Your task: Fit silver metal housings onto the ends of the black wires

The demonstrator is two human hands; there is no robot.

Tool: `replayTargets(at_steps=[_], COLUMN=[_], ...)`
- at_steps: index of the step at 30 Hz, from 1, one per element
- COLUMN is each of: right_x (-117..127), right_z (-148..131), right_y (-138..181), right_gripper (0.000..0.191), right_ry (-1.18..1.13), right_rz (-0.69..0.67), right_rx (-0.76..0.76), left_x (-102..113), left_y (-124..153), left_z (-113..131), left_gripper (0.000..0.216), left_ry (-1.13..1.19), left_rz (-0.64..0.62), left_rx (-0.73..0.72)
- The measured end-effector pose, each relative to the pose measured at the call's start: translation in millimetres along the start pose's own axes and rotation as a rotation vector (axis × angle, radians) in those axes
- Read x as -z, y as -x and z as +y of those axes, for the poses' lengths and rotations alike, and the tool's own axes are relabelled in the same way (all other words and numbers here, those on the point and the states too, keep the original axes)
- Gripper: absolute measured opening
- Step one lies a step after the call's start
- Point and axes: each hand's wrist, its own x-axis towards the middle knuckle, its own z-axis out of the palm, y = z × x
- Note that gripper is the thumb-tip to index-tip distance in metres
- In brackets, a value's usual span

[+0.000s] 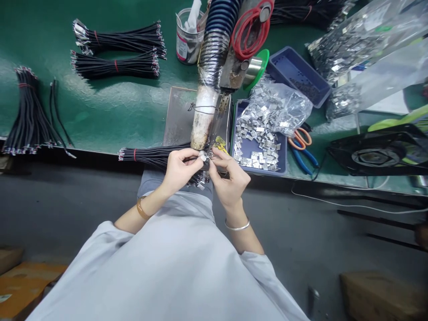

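My left hand is closed in a pinch on a small silver metal piece. Close beside it, my right hand also pinches, its thumb and index finger meeting at the same spot; what they grip is too small to make out. A bundle of black cables tied with a red band runs under my left hand along the table edge. More cable ends with silver tips hang below the hands, over my lap. Just above the fingertips stands the stained lower end of a white-wrapped tube.
A blue tray of metal pieces and a plastic bag lies right, beside orange-and-blue pliers and a black fan. Tied cable bundles lie left on the green table. A solder wire spool stands behind.
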Motion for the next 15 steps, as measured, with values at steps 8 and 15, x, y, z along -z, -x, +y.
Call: replayTargets(at_steps=[8,15], right_x=[2.0,3.4], right_z=[-5.4,-1.7], right_y=[-1.4,0.2], right_gripper=[0.012,0.014], right_ry=[0.023,0.025], right_rz=[-0.005,-0.014], right_rx=[0.007,0.015], left_x=[2.3,0.8], left_y=[-2.2,-1.8], left_z=[-0.1,-1.4], left_gripper=[0.018,0.017], left_ry=[0.035,-0.039], left_rz=[-0.022,-0.021], left_rx=[0.052,0.073])
